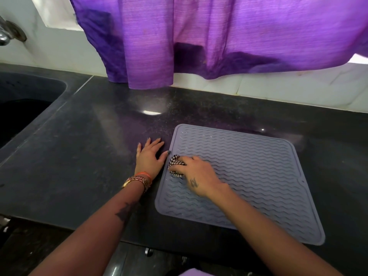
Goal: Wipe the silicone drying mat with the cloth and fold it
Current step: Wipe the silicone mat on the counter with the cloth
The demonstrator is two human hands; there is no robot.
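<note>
Bunching a black-and-white checked cloth (176, 165) under curled fingers (180, 166), the right hand (196, 176) presses it onto the left part of the silicone drying mat (249, 176), close to the mat's left edge. Only a crumpled wad of the cloth shows beyond the knuckles; the rest is hidden beneath the palm. A small tattoo marks the back of this hand. The left hand (150, 158) lies flat with its fingers spread on the black granite countertop (79, 146), just beside the mat, its thumb tip reaching the mat's left rim; it holds nothing. A gold watch and an orange thread circle (139, 180) that wrist. The grey-lilac mat, ribbed with wavy lines, lies unfolded and flat on the countertop, its near corner close to the counter's front edge. A dark sink (23, 108) sits well to the left, and a purple curtain (199, 36) hangs over the tiled back wall.
</note>
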